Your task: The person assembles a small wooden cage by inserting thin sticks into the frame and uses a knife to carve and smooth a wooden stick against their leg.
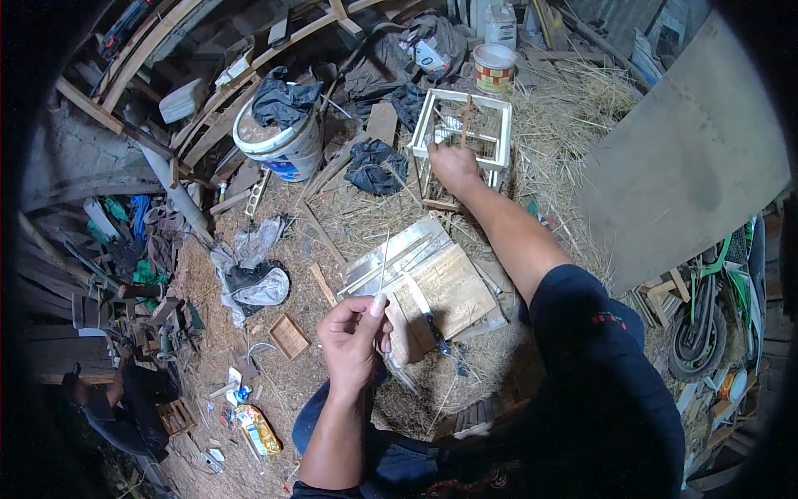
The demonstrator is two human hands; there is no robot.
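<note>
Pinched between the thumb and fingers of my left hand (351,334) is a thin pale stick (384,264), held upright. My right hand (455,172) reaches forward and is closed at the near side of a pale wooden box frame (503,137); its fingertips are partly hidden. A brown strip (467,118) crosses the top of that frame. Between my hands, a wooden board (461,291) lies on the ground over a silvery sheet (391,254). On the board rests a knife (430,318) with a black handle pointing toward me.
A white bucket (278,145) topped with a black bag stands far left of the frame, and a smaller tub (494,68) behind it. Straw (553,125) and shavings cover the ground. A large flat panel (686,166) leans at right. Another person (125,403) sits at lower left.
</note>
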